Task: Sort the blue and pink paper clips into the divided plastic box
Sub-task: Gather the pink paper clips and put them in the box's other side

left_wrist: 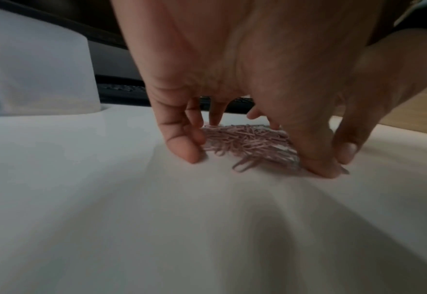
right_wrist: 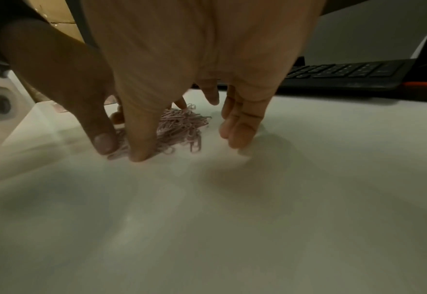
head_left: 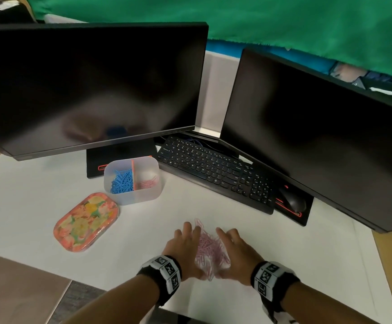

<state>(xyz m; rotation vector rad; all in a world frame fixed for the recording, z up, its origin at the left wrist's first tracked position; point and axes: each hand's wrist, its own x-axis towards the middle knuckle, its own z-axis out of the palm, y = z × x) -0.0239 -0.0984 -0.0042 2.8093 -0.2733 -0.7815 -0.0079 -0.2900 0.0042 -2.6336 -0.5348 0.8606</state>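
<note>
Pink paper clips: a loose heap of pink paper clips (head_left: pixel 210 250) is seen on the white desk (head_left: pixel 38 183), near the front edge, exactly between the two hands.
Left hand: the left hand (head_left: pixel 185 250) is placed on the left side of the heap, edge down on the desk, with fingers nearly straight and slightly spread; the heap is touched by the inner side of the fingers but nothing is grasped (in the left wrist view the little finger tip is pressed on the desk just beside the clips).
Right hand: the right hand (head_left: pixel 236 253) is placed on the right side of the heap in the mirrored way, fingers relaxed and extended, thumb down at the near end of the heap; no clip is gripped.
Divided plastic box: the translucent divided plastic box (head_left: pixel 133 197) is standing well apart from the hands, further back and to the left, in front of the left monitor (head_left: pixel 85 85).
Left compartment: it is filled with blue paper clips (head_left: pixel 122 181).
Right compartment: a few pink clips (head_left: pixel 147 183) are lying in it, behind the orange divider (head_left: pixel 133 175).
Lid: a floral lid (head_left: pixel 86 222) is lying flat just beside the box, on its front left.
Behind: a black keyboard (head_left: pixel 216 174), a mouse (head_left: pixel 292 199) and the right monitor (head_left: pixel 319 136) are seen.
</note>
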